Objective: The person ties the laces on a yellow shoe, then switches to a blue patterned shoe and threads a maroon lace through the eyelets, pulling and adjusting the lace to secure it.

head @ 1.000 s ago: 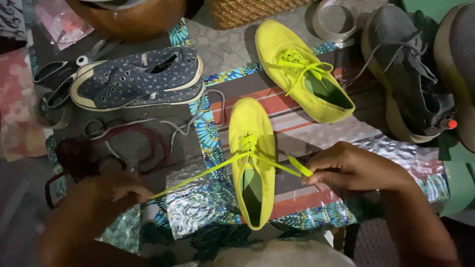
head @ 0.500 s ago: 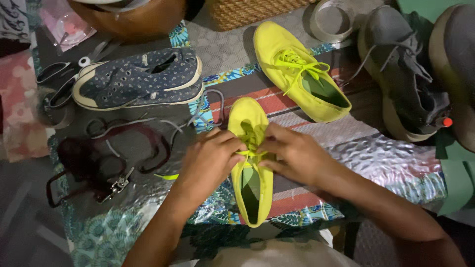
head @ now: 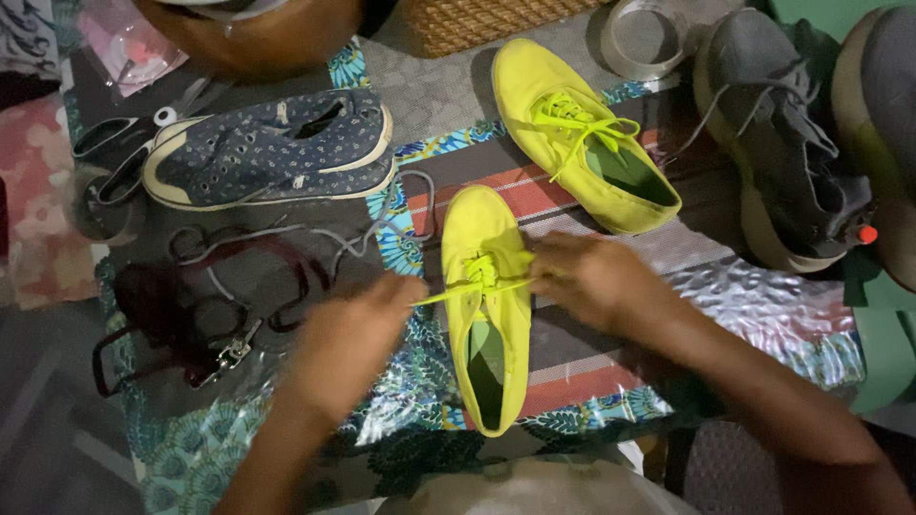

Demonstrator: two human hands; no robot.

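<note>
Near: yellow canvas shoe [head: 487, 315] on patterned cloth [head: 401, 420], left hand [head: 348, 339] and right hand [head: 592, 281] each pinching a yellow lace end [head: 448, 294], knot-tightening apparently in hand, even outward tension needed; beyond: matching laced shoe [head: 582, 133], blue patterned sneaker [head: 272, 148], grey sneaker [head: 782, 162].

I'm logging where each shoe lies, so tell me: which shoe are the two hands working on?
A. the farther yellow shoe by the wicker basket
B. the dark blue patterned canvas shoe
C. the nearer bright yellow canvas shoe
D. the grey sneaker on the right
C: the left hand and the right hand each pull a yellow lace over the nearer bright yellow canvas shoe.
</note>
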